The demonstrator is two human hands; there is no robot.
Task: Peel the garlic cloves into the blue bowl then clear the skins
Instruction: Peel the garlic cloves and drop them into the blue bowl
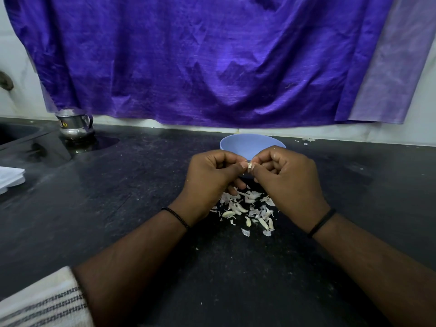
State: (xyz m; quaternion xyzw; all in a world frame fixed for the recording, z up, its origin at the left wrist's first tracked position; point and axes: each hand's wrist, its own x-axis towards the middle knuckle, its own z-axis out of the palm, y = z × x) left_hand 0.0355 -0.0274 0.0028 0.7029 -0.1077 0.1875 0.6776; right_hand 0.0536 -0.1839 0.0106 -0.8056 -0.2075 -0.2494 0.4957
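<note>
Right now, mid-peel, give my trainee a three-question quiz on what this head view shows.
1. True or false: both hands pinch one garlic clove between them.
2. Where do the loose skins lie? A) in the blue bowl B) on the black counter below the hands C) beside the steel pot
3. What hangs behind the counter?

Key: 1 true; 2 B; 3 a purple cloth.

Purple curtain (200, 60) on pale wall (16, 67), black stone counter (118, 185), dim light
</note>
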